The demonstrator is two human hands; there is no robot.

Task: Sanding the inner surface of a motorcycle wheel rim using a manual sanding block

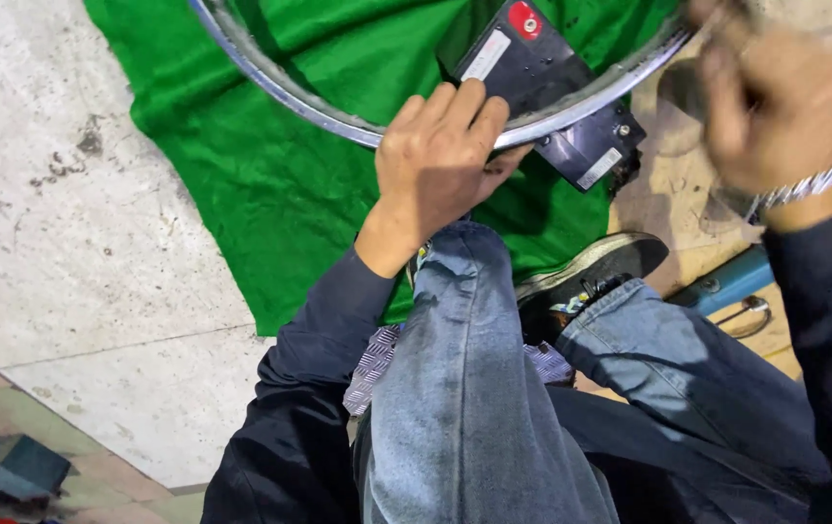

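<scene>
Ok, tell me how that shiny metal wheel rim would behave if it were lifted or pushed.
The shiny metal wheel rim looks like a thin rigid hoop, so it probably stays stiff and light for its size. Its polished surface may be slippery. Set on edge it would likely roll; here the left hand presses it flat over the green cloth.

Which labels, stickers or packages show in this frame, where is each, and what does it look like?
White label: a slanted pale strip on the black box, just above the left hand.
Red sticker: small and rounded, on the box's top corner near the frame edge.
Second pale label: a narrow grey-white strip on the box's lower part, below the metal rim.
No packages or screens visible.
</scene>
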